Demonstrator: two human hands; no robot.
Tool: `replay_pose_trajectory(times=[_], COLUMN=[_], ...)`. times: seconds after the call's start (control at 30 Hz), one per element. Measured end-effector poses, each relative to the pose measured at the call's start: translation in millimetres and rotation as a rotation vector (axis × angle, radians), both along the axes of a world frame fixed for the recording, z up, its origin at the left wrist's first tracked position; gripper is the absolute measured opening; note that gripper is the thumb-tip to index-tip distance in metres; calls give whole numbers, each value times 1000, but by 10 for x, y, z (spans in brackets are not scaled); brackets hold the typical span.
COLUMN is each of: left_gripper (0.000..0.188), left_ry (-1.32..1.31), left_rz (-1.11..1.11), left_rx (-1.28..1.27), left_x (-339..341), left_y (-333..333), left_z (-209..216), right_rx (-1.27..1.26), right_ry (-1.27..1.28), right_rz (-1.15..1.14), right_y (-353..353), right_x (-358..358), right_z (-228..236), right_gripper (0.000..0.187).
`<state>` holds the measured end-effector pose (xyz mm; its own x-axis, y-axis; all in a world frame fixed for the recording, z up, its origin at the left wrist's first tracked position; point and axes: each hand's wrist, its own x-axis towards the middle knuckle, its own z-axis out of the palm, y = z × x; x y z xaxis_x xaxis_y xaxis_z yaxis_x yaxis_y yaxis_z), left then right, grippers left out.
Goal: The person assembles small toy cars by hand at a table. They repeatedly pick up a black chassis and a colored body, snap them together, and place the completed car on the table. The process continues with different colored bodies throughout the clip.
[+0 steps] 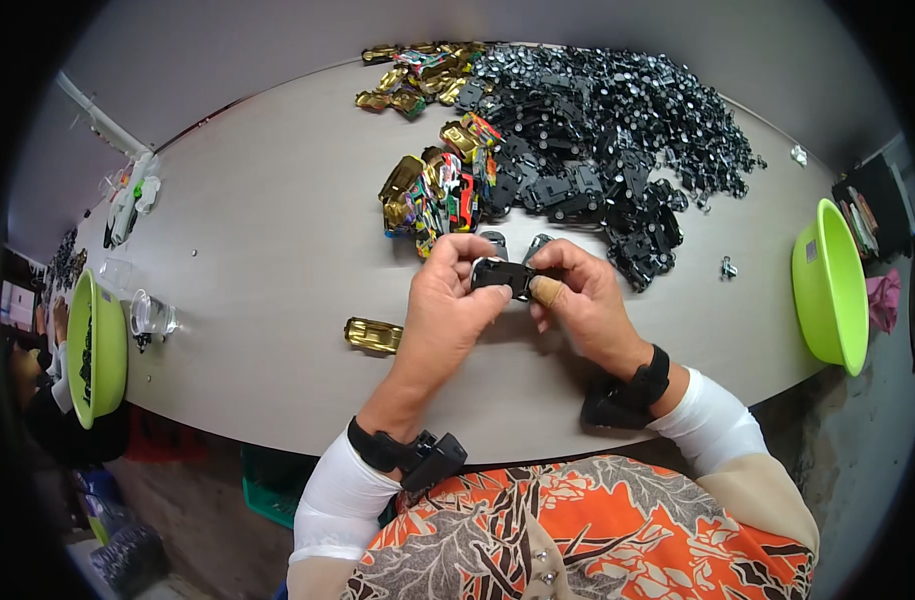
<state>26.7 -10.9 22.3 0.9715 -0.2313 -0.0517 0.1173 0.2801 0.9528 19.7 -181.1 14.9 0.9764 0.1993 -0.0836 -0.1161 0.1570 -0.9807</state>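
Between my two hands, above the middle of the table, is a black toy car chassis (pixel 504 277). My left hand (pixel 449 300) grips its left end with thumb and fingers. At its right end, my right hand (pixel 582 295) pinches it; the thumb has a tan wrapping on it. Whatever small part may be under the right fingertips is hidden. A gold toy car body (pixel 373 336) lies on the table beside my left wrist. Just beyond my fingers are dark chassis pieces (pixel 537 245), partly covered by the hands.
Black chassis (pixel 562 190) and small wheel parts (pixel 637 100) are heaped at the far middle and right. Gold and multicoloured car bodies (pixel 432 190) lie left of them. Green basins stand at the right (pixel 829 290) and left (pixel 97 350). A clear cup (pixel 152 314) is nearby.
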Motion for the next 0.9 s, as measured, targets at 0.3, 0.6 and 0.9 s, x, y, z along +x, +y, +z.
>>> replay_pose_trajectory(times=[0.3, 0.6, 0.9], left_gripper=[22, 17, 12], left_ry=[80, -5, -62], left_rz=[-54, -227, -173], left_rx=[-217, 122, 269], left_x=[16, -9, -84], left_y=[-33, -18, 26], left_z=[-69, -25, 37], right_rx=[-126, -158, -502], right_ry=[-154, -154, -784], right_rz=[171, 290, 117], right_y=[-145, -284, 15], right_x=[92, 203, 63], right_z=[140, 185, 20], right_gripper=[9, 6, 13])
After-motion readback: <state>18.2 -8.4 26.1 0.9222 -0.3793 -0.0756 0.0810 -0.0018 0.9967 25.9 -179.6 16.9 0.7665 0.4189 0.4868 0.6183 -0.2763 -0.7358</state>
